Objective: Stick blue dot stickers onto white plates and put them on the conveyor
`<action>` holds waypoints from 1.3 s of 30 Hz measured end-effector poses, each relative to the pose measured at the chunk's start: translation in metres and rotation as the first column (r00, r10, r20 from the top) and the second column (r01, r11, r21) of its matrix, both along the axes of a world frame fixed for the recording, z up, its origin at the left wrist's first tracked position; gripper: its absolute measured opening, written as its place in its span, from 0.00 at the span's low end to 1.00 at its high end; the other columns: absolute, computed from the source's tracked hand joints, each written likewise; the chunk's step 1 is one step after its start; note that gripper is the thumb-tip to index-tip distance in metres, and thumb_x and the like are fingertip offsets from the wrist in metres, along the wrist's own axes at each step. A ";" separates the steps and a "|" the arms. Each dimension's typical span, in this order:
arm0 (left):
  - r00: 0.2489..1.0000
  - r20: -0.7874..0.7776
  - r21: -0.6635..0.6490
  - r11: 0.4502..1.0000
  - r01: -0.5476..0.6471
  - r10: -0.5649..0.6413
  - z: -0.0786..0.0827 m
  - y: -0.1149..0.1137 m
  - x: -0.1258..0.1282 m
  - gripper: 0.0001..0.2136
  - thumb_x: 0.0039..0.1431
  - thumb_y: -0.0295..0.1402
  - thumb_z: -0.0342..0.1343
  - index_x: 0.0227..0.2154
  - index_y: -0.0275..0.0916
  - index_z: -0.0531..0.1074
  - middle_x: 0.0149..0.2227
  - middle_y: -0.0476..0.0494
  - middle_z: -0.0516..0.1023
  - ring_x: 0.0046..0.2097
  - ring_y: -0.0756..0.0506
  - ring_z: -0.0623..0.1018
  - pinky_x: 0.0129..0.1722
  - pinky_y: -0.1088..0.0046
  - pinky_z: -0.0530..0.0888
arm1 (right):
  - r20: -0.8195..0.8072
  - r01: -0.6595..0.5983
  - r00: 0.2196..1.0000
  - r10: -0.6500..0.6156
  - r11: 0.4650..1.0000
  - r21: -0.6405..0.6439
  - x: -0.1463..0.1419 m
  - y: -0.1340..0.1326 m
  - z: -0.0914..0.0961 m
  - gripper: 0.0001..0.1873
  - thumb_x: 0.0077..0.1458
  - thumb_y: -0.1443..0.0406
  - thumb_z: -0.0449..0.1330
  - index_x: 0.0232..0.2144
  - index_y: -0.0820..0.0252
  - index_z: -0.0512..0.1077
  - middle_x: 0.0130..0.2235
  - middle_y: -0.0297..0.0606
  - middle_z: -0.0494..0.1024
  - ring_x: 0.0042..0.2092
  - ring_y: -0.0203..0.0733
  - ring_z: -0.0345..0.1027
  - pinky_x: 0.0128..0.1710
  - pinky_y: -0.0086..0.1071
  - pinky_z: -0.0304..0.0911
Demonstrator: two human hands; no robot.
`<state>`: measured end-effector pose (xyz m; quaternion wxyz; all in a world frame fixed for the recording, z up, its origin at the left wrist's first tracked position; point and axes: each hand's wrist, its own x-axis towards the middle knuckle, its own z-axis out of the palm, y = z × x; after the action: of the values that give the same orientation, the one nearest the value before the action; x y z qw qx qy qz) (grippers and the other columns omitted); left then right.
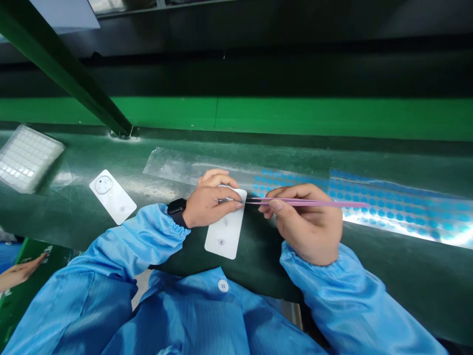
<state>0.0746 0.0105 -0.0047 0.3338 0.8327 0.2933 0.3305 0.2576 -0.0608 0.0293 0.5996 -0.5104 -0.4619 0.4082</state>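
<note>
My left hand pinches the top end of a white rectangular plastic plate that lies on the dark green belt; its fingers are closed on the plate's edge. My right hand grips pink tweezers, held level, with the tips pointing left and meeting the plate right at my left fingertips. Both arms wear blue sleeves, and a black watch sits on the left wrist.
A second white plate lies to the left. A clear sheet with several blue round stickers stretches to the right. A clear tray of small cells sits far left. Another person's hand shows at lower left. A green beam slants above.
</note>
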 end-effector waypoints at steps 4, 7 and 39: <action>1.000 0.014 0.155 0.988 -0.025 0.023 0.000 0.001 -0.002 0.07 0.58 0.39 0.60 0.30 0.44 0.78 0.38 0.45 0.75 0.55 0.40 0.67 0.55 0.57 0.67 | -0.250 -0.137 0.965 0.076 0.962 -0.237 0.003 0.008 0.003 0.14 0.47 0.57 0.69 0.25 0.56 0.69 0.20 0.32 0.74 0.20 0.37 0.66 0.17 0.29 0.60; 0.999 0.010 0.292 0.955 -0.041 0.040 0.001 0.003 -0.005 0.08 0.59 0.43 0.59 0.30 0.46 0.78 0.37 0.46 0.75 0.53 0.42 0.67 0.53 0.58 0.67 | -0.392 -0.233 0.917 0.080 0.903 -0.361 0.003 0.012 0.006 0.15 0.46 0.56 0.70 0.23 0.58 0.69 0.19 0.32 0.72 0.18 0.35 0.64 0.15 0.27 0.58; 0.996 -0.017 0.367 0.926 0.088 -0.088 0.000 0.013 -0.007 0.23 0.53 0.60 0.52 0.37 0.46 0.72 0.36 0.46 0.73 0.45 0.44 0.70 0.49 0.60 0.67 | -0.541 -0.499 0.795 0.274 0.803 -0.325 0.004 0.011 0.008 0.16 0.42 0.58 0.72 0.23 0.60 0.70 0.20 0.34 0.74 0.20 0.34 0.67 0.16 0.26 0.61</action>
<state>0.0674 0.0236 -0.0049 0.1865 0.8927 0.1886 0.3643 0.2613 -0.0497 0.0370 0.4576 -0.4124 -0.2921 0.7316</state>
